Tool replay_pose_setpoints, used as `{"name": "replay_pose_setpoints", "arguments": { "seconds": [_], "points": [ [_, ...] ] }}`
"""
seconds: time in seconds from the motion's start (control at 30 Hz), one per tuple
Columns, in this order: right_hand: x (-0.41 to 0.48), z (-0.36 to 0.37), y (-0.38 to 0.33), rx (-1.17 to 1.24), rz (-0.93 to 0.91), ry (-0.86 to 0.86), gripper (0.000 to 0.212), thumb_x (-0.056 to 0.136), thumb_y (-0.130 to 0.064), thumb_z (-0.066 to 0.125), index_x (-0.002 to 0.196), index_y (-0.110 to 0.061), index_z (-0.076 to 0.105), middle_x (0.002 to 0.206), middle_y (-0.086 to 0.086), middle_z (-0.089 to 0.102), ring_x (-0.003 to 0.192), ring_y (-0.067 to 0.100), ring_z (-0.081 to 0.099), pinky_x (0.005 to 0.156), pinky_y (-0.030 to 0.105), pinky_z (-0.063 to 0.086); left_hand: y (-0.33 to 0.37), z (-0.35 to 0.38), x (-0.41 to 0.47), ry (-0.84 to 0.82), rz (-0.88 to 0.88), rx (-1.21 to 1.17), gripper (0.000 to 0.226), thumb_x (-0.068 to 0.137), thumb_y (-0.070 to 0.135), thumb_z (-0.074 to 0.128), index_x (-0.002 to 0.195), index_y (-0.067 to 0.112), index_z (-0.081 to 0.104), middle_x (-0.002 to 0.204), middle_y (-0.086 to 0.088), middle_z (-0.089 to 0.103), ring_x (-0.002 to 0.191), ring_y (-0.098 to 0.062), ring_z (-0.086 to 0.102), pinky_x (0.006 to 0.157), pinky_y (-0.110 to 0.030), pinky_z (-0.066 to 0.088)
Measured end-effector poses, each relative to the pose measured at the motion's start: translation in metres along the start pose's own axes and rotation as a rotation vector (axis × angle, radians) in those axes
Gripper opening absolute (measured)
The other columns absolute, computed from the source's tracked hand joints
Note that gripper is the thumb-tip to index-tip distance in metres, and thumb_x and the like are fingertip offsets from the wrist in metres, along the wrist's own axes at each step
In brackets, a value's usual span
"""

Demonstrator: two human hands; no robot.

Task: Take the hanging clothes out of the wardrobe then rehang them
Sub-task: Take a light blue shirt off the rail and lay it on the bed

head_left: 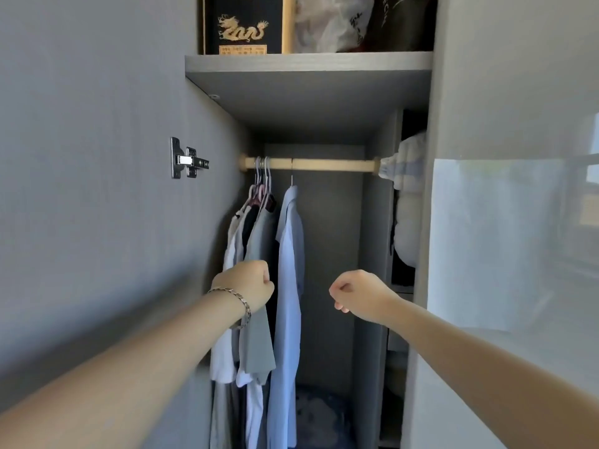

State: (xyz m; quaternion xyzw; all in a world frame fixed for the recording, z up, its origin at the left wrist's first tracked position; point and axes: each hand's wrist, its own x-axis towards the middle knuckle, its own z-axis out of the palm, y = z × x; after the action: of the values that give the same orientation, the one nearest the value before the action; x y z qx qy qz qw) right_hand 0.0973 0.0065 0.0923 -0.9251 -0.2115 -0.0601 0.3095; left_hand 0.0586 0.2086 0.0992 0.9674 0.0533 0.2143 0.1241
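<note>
A wooden rail (324, 164) spans the open grey wardrobe. Several garments hang bunched at its left end on pale hangers (263, 186): white ones, a dark one and a grey one (259, 345). A light blue shirt (290, 270) hangs apart, just right of them. My left hand (248, 286), with a metal bracelet on the wrist, is a closed fist in front of the grey garment and holds nothing that I can see. My right hand (355, 294) is also curled into a fist, empty, in front of the bare right half of the hanging space.
The open door's inner face with a metal hinge (188, 158) stands at the left. A shelf (308, 61) above the rail carries a black box with a gold dragon (241, 25) and a plastic bag. Folded bedding (406, 196) fills side compartments at right. A glossy panel (512, 238) closes the right.
</note>
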Motion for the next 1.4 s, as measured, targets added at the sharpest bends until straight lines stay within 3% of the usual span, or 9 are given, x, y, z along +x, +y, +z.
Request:
{"name": "replay_pose_setpoints", "arguments": {
  "seconds": [0.2,0.37,0.47,0.6,0.7,0.9,1.17,1.27,1.4],
  "points": [
    [0.113,0.006,-0.037,0.184,0.012,0.19,0.027,0.095,-0.024,0.048,0.1,-0.004,0.064,0.092,0.012,0.069,0.081,0.024,0.064,0.074,0.031,0.052,-0.033,-0.006,0.069,0.093,-0.001,0.022,0.012,0.09,0.021,0.042,0.086,0.024,0.053,0.084,0.006,0.06,0.077,-0.018,0.054,0.05,-0.023,0.029],
    [0.189,0.005,-0.066,0.202,0.058,0.203,0.041,0.092,-0.03,0.053,0.059,-0.011,0.038,0.057,0.003,0.041,0.048,0.014,0.038,0.047,0.023,0.031,-0.044,-0.006,0.096,0.097,0.003,-0.01,0.011,0.09,0.023,0.043,0.085,0.024,0.052,0.086,0.007,0.06,0.077,-0.016,0.052,0.056,-0.026,0.033],
    [0.226,0.009,-0.074,0.212,0.083,0.189,0.038,0.09,-0.021,0.057,0.062,-0.012,0.034,0.061,0.002,0.035,0.056,0.015,0.04,0.049,0.024,0.032,-0.044,-0.011,0.106,0.127,-0.001,-0.016,0.012,0.089,0.024,0.044,0.084,0.024,0.055,0.086,0.006,0.063,0.076,-0.016,0.053,0.054,-0.025,0.033],
    [0.252,0.013,-0.072,0.315,0.161,0.228,0.027,0.093,-0.012,0.051,0.07,-0.008,0.038,0.071,0.005,0.041,0.086,0.022,0.045,0.072,0.027,0.036,-0.046,-0.022,0.113,0.162,-0.028,-0.021,0.012,0.088,0.021,0.045,0.083,0.025,0.055,0.082,0.007,0.062,0.078,-0.017,0.055,0.064,-0.025,0.039],
    [0.258,0.007,-0.064,0.383,0.181,0.297,0.025,0.094,-0.009,0.047,0.07,-0.007,0.038,0.08,0.009,0.044,0.086,0.021,0.043,0.073,0.028,0.034,-0.051,-0.029,0.117,0.186,-0.058,-0.029,0.013,0.088,0.02,0.046,0.077,0.025,0.051,0.075,0.01,0.057,0.074,-0.018,0.052,0.064,-0.025,0.038],
    [0.235,-0.011,-0.056,0.322,0.038,0.395,0.04,0.095,-0.009,0.04,0.058,-0.015,0.026,0.06,0.002,0.029,0.051,0.014,0.028,0.045,0.026,0.021,-0.052,-0.033,0.115,0.253,-0.068,-0.034,0.012,0.089,0.02,0.047,0.082,0.025,0.055,0.081,0.005,0.064,0.076,-0.02,0.057,0.059,-0.025,0.038],
    [0.146,0.001,-0.025,0.206,0.055,0.324,0.031,0.099,-0.017,0.04,0.067,-0.018,0.04,0.067,0.0,0.043,0.058,0.011,0.042,0.049,0.018,0.03,-0.018,-0.026,0.093,0.251,0.114,-0.081,0.014,0.091,0.02,0.043,0.091,0.02,0.057,0.087,0.004,0.066,0.079,-0.02,0.057,0.065,-0.027,0.04],
    [0.1,-0.005,-0.006,0.056,0.099,0.326,0.032,0.096,-0.014,0.037,0.065,-0.015,0.038,0.065,0.002,0.042,0.056,0.015,0.038,0.047,0.025,0.027,-0.001,-0.012,0.08,0.136,0.178,-0.071,0.015,0.092,0.021,0.041,0.085,0.021,0.054,0.071,0.005,0.058,0.076,-0.02,0.054,0.076,-0.031,0.044],
    [0.023,-0.015,0.018,-0.186,0.187,0.317,0.023,0.093,-0.015,0.036,0.074,-0.013,0.049,0.073,0.001,0.051,0.071,0.024,0.048,0.053,0.027,0.032,0.026,0.008,0.048,-0.051,0.228,-0.031,0.019,0.092,0.023,0.042,0.078,0.02,0.054,0.072,0.002,0.054,0.073,-0.022,0.051,0.059,-0.025,0.036]
  ]
}}
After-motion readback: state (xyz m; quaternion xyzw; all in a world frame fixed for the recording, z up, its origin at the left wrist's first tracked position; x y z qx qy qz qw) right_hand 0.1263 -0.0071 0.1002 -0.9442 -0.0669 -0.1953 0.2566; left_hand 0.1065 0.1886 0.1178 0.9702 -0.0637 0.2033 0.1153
